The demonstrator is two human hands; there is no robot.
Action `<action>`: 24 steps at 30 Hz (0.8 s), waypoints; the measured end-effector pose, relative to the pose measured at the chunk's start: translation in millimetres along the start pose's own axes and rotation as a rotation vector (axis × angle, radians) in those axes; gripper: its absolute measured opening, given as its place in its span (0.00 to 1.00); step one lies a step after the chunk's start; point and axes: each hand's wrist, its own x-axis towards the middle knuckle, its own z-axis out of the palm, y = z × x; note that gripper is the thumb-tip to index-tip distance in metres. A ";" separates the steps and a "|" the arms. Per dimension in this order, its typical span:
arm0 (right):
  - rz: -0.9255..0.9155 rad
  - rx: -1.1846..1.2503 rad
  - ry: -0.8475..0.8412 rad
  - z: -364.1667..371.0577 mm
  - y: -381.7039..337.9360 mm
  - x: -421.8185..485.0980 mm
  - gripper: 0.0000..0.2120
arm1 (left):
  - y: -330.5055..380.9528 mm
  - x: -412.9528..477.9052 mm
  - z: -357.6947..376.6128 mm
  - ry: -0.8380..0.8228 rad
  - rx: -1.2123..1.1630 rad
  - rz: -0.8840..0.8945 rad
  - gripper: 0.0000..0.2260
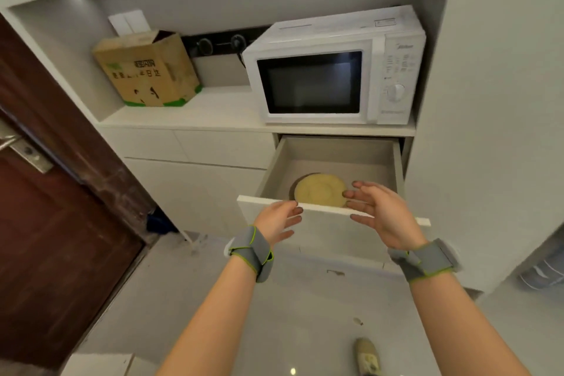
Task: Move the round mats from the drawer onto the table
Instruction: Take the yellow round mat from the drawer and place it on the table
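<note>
A box sits left on the surface, a microwave right. Below, the left hand, fingers spread, hovers at the open drawer front. Yellow mat lies inside, right hand spread, empty, fingertips at its edge.

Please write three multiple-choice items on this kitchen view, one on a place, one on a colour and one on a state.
1. Where does the yellow mat lie?
A. in the open drawer
B. on top of the microwave
C. inside the cardboard box

2. What colour are the wrist straps?
A. red
B. grey with green edging
C. black

3. How do the hands stand?
A. both closed on the mat
B. left hand and right hand open, nothing gripped
C. one on the microwave door

Key: 1 A, the mat rests on the drawer floor; 2 B, both straps show it; 3 B, fingers are spread over the drawer front.
</note>
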 end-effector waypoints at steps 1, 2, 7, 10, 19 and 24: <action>0.006 -0.005 -0.003 -1.1 -7.4 30.1 0.09 | 14.6 21.7 3.6 0.005 0.018 0.004 0.05; 0.017 -0.021 -0.006 -3.0 -13.0 57.3 0.09 | 26.4 43.9 8.2 0.010 0.028 0.007 0.05; 0.133 -0.196 -0.013 -8.7 -14.0 165.2 0.12 | 60.7 128.1 28.4 0.084 0.122 -0.031 0.09; 0.225 -0.418 0.001 -13.0 3.8 223.2 0.16 | 64.3 176.3 32.5 0.126 0.328 -0.108 0.13; 0.214 -1.045 -0.065 -3.0 46.5 263.9 0.24 | 47.8 239.1 40.6 0.098 0.865 -0.257 0.23; 0.167 -1.203 0.013 8.7 52.8 267.2 0.22 | 44.4 250.8 39.9 0.211 0.854 -0.263 0.23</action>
